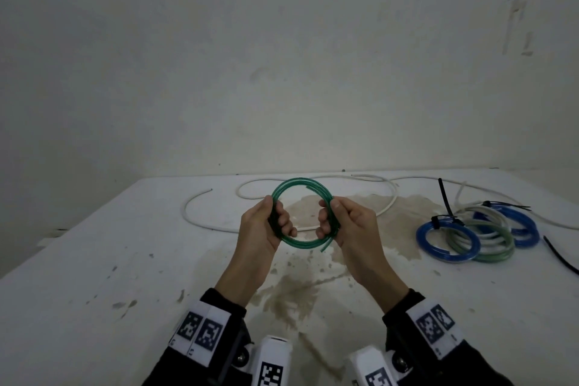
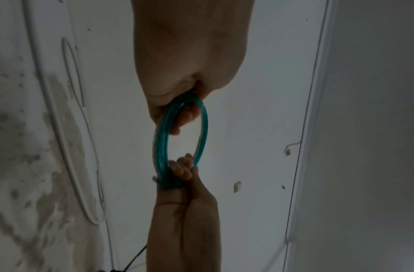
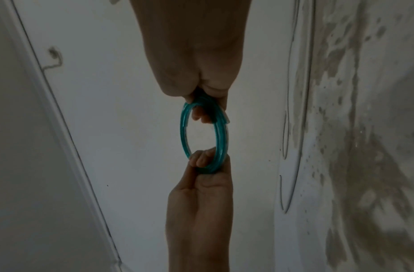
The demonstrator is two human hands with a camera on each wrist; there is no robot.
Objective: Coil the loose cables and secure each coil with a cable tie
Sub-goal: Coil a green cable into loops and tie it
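Observation:
A green translucent cable point(image 1: 296, 186) is wound into a small coil of several turns and held upright above the table. My left hand point(image 1: 275, 222) grips its left side, thumb on the outside and fingers curled through the ring. My right hand point(image 1: 329, 222) grips the right side the same way. One cable end point(image 1: 324, 247) sticks out below my right fingers. A dark patch shows under my left fingers; I cannot tell what it is. In the left wrist view the coil point(image 2: 202, 132) hangs between both hands, and in the right wrist view the coil point(image 3: 184, 136) does too.
A long loose white cable point(image 1: 200, 222) lies across the far side of the stained white table point(image 1: 94, 260). At the right sits a pile of blue coils point(image 1: 448, 240) and grey-green coils point(image 1: 498, 247) with black cable ties point(image 1: 445, 197). A black strip point(image 1: 560, 257) lies near the right edge.

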